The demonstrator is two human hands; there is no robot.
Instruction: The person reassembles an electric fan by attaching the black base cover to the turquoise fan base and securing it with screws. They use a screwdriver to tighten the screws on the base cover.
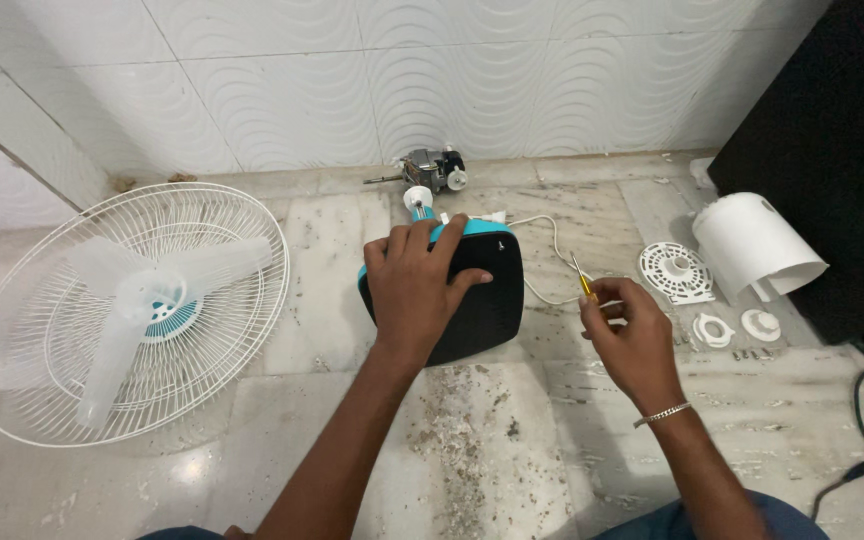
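Pressing flat, the left hand [414, 285] spreads open over the black-and-teal fan base [462, 290] on the marble floor [492, 450]. Right of the base, the right hand [632, 335] pinches a yellow screwdriver [582, 282]. The base looks rigid, smooth, fairly weighty; its edges seem the best hold.

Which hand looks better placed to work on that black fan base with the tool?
Probably the right hand: it holds the screwdriver beside the fan base, while the left hand presses it down.
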